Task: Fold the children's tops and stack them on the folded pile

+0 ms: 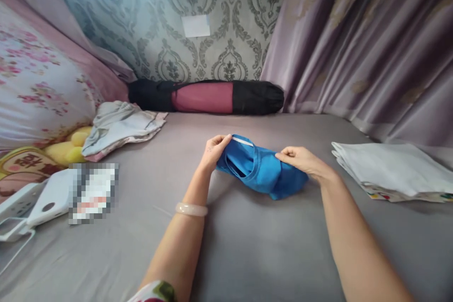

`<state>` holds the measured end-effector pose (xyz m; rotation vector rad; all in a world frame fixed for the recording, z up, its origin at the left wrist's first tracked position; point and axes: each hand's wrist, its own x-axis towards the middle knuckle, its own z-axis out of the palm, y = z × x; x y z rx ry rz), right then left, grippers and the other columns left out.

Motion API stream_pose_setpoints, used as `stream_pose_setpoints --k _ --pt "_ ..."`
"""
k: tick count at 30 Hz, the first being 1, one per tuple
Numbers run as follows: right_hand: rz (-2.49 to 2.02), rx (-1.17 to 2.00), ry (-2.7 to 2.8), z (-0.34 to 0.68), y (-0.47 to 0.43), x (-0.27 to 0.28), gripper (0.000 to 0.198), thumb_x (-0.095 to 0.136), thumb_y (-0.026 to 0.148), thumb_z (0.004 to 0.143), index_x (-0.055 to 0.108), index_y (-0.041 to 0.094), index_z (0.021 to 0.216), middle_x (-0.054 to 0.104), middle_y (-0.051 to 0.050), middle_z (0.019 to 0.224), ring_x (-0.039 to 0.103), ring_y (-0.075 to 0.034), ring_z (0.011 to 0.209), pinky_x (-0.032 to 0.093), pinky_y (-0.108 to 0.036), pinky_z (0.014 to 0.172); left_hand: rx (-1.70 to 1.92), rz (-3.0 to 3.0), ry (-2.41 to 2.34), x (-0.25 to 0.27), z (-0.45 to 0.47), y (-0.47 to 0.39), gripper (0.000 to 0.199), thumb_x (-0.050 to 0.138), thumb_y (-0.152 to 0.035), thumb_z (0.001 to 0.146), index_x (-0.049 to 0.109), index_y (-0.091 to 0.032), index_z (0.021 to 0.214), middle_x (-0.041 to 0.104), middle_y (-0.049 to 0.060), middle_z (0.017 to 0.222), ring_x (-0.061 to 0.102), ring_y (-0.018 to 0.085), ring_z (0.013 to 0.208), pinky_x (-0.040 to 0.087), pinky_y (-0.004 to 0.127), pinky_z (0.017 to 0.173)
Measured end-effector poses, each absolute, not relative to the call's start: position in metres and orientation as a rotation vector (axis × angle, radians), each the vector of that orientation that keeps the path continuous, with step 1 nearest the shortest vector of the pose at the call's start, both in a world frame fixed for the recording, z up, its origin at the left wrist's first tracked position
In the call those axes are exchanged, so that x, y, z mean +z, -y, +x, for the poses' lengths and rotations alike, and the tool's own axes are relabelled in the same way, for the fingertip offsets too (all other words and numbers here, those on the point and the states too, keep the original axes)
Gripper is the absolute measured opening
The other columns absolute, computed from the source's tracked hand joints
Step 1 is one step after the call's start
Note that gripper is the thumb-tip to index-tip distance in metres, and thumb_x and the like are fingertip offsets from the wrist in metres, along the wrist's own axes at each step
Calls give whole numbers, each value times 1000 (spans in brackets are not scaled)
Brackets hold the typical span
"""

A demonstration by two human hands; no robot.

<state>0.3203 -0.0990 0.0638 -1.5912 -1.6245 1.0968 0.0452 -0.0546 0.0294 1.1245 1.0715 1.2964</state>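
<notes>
A blue T-shirt (271, 174), bunched up with its round neckline facing me, hangs between my hands over the grey bed sheet (255, 250). My left hand (215, 150) pinches the collar at its left end, beside a white strip inside the neck. Further right, my right hand (299, 159) grips the upper edge of the shirt between thumb and fingers. The cloth sags between and below the two grips, and the lower part is folded under, so its full shape is hidden. A pale bangle (191, 209) circles my left wrist.
On the right lies a stack of folded white cloth (392, 167). A crumpled light garment (120, 125), a yellow plush toy (69, 148) and a white device (53, 198) with cables are at left. A black and pink rolled bag (205, 96) lines the wall.
</notes>
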Motion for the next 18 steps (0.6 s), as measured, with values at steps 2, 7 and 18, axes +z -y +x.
stream_pose_setpoints --k 2,7,18 --pt "-1560 1073 1765 325 98 60 38 76 54 63 63 19 68 61 3 62 55 -13 60 42 -25 58 1247 1132 -1075 26 44 55 43 78 -56 65 73 -15 77 66 0 70 57 13 66 44 22 62" --pt "-1352 1130 1940 319 102 63 29 72 37 71 66 20 93 71 -2 92 65 -19 86 51 -31 77 1203 1077 -1009 26 41 58 40 78 -54 66 73 -16 79 67 0 70 58 12 65 45 22 62" --pt "-1332 717 2045 284 100 58 26 57 35 86 73 26 104 72 -2 113 64 -24 108 46 -38 99 1162 1067 -987 27 40 61 44 74 -59 70 73 -16 80 66 1 66 60 13 62 46 23 59"
